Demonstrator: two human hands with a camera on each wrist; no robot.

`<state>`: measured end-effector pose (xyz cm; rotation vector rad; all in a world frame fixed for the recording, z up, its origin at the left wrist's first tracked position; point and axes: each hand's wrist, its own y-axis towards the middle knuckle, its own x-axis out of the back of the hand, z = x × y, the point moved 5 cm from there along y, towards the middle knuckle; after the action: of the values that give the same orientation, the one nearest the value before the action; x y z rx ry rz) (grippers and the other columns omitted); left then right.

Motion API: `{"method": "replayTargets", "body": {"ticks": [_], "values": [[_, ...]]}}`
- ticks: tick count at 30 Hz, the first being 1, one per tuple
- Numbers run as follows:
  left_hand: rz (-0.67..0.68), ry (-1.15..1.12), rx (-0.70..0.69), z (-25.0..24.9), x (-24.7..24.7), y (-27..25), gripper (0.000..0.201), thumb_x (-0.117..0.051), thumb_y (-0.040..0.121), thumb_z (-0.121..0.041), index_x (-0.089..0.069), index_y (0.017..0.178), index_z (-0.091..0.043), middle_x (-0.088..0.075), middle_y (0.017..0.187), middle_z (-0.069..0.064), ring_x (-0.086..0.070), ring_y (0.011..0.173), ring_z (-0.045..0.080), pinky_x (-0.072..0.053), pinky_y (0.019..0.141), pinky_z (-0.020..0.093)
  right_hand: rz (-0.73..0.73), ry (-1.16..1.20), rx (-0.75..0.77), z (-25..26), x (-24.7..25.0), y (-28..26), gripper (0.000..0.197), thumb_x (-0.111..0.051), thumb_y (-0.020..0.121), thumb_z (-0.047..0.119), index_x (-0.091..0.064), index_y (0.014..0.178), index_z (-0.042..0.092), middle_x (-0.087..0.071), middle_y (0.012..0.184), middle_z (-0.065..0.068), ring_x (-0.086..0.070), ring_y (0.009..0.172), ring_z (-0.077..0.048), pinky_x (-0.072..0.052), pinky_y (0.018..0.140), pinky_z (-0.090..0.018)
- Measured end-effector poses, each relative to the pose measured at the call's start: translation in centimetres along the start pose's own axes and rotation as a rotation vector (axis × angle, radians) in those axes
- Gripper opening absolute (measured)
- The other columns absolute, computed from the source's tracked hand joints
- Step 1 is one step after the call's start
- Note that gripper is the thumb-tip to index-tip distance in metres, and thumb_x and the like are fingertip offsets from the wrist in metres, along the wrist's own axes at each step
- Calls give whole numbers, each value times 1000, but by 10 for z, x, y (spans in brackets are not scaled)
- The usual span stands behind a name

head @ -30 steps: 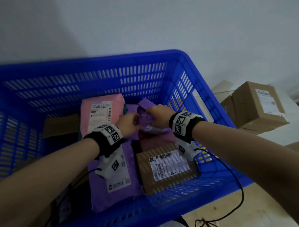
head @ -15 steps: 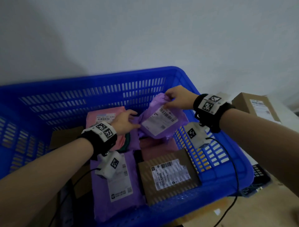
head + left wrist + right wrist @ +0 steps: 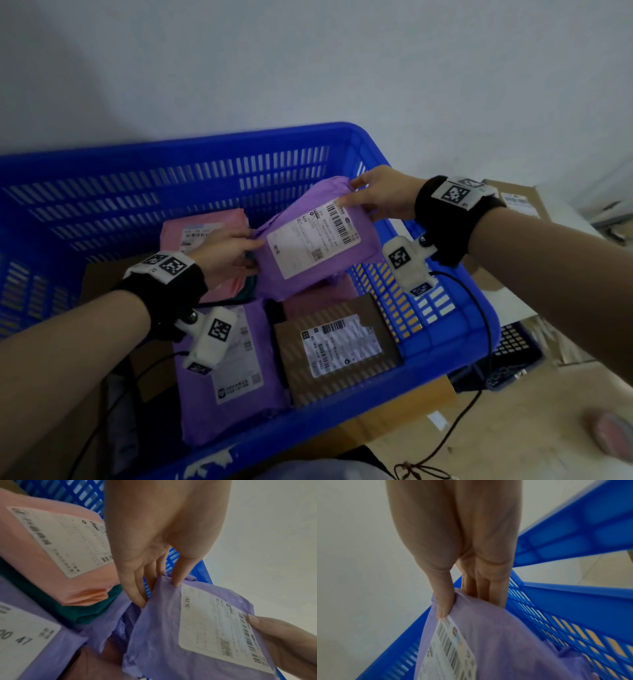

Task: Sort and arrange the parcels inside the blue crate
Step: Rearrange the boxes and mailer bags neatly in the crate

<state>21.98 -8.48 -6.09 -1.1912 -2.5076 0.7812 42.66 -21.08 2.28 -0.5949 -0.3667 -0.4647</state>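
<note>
A blue slatted crate (image 3: 205, 171) holds several parcels. Both hands hold a small purple mailer (image 3: 315, 240) with a white label facing up, lifted above the others near the crate's right wall. My right hand (image 3: 349, 193) pinches its top right corner, thumb (image 3: 443, 601) on the barcode edge. My left hand (image 3: 246, 253) pinches its left edge (image 3: 163, 635) between thumb and fingers. Below lie a pink parcel (image 3: 202, 233), a flat purple parcel (image 3: 233, 359), a brown box (image 3: 335, 346) and a teal item (image 3: 51, 601).
Cardboard boxes (image 3: 520, 202) stand outside the crate at the right. A dark mesh basket (image 3: 513, 342) sits on the floor beside the crate's near right corner. Brown cardboard (image 3: 102, 281) lies in the crate's left part. Black cables (image 3: 479, 377) hang from the wrist cameras.
The purple mailer has come up out of the pile and opened flat, label up. My right hand rose toward the crate's right rim with it; my left hand stayed at its left edge.
</note>
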Motion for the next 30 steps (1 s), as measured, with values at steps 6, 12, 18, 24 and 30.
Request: {"method": "replayTargets", "body": {"ticks": [6,12,18,24,30], "values": [[22,-24,32,16,-1,-7,41,-59,90,-3,-50,130,-2,-63,117,15,-65,81,24,-60,62,29,-11,-202,-96,-16,-4,-4,22,-72,82,26,-66,92,7,-57,85,-11,-55,67,-20,-57,63,-31],[38,32,121,36,4,-14,33,-62,87,-1,-55,118,-10,-67,100,12,-66,81,25,-60,66,34,132,-229,-269,-38,-25,-11,38,-62,90,13,-55,119,-11,-64,84,-12,-64,63,-23,-58,76,-41],[113,165,205,58,0,-22,28,-59,89,0,-54,114,-10,-65,103,11,-66,84,27,-61,58,31,267,-271,-407,-71,-50,-10,54,-59,89,-1,-36,137,1,-58,120,-29,-62,82,-38,-48,90,-56],[213,222,292,80,-16,-24,29,-55,90,4,-52,116,-9,-63,101,13,-63,78,25,-60,53,28,367,-511,-467,-104,-64,-3,40,-62,87,4,-52,123,-13,-63,86,-20,-66,50,-22,-58,54,-33],[269,263,337,98,-33,-22,31,-55,89,6,-51,118,-5,-61,92,14,-62,76,27,-59,58,32,499,-778,-522,-117,-75,-8,40,-61,89,6,-52,122,-14,-58,72,-14,-56,29,-11,-48,35,-22]]}}
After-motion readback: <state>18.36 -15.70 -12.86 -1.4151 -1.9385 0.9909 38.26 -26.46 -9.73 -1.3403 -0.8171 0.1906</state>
